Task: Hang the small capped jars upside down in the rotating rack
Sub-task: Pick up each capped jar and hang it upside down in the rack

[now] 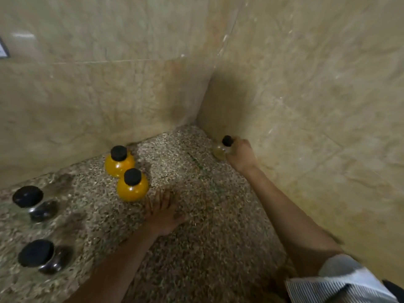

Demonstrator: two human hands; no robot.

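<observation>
Two round jars with yellow contents and black caps stand upright on the speckled counter, one (119, 162) near the back wall, the other (132, 186) just in front of it. My left hand (162, 209) rests flat on the counter, fingers spread, right beside the nearer yellow jar. My right hand (240, 153) is wrapped around a pale jar with a black cap (220, 149) close to the corner of the walls. Two dark jars with black caps (32, 201) (41, 255) stand at the left. No rack is in view.
The speckled stone counter (196, 237) meets beige marbled walls (317, 117) at the back and right, forming a corner. A striped rolled sleeve (341, 281) shows at the lower right.
</observation>
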